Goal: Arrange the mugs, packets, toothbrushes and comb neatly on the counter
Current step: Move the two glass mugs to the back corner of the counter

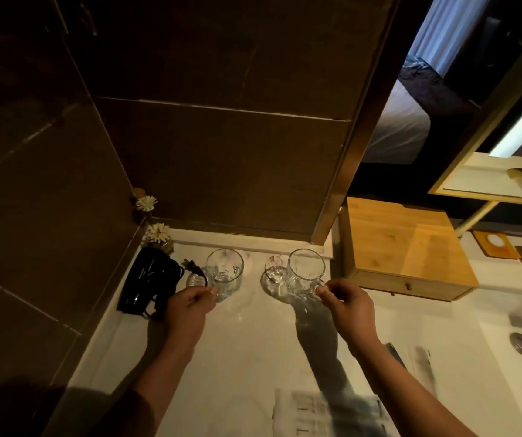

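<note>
print on packets [326, 411] blurred, unreadable

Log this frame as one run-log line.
left hand: grips left glass mug | right hand: grips right glass mug handle | both upright on counter

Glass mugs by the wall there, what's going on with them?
A person is handling two clear glass mugs on the white counter, one in each hand. The left hand holds the left mug and the right hand pinches the handle of the right mug. Both stand upright near the back wall, side by side but apart. A black bundled cord lies left of them, a wooden box to the right.
</note>
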